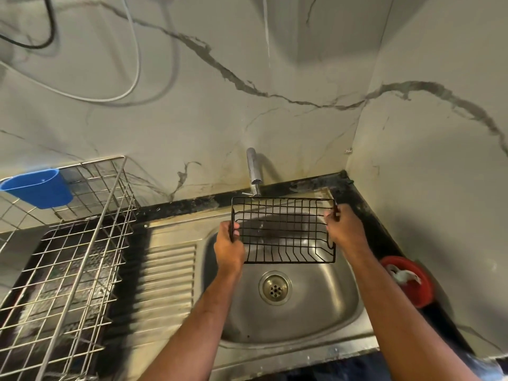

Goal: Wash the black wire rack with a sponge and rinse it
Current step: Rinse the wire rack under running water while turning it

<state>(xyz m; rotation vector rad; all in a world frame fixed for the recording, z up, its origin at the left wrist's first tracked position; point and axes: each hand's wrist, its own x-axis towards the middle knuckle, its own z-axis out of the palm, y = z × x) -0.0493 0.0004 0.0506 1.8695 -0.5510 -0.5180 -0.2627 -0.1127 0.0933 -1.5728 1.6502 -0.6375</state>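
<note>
The black wire rack (283, 229) hangs in the air over the steel sink (316, 306), just below the chrome tap (253, 171). My left hand (228, 247) grips its left end, fingers curled round the wires. My right hand (343, 226) grips its right end near the top corner. A thin stream of water seems to fall from the tap through the rack. No sponge shows in view.
A large silver wire dish rack (66, 265) stands on the left, with a blue plastic cup (38, 188) hung on its back. The ribbed drainboard (167, 273) lies between it and the basin. A red dish (406, 279) holding something white sits on the right counter by the wall.
</note>
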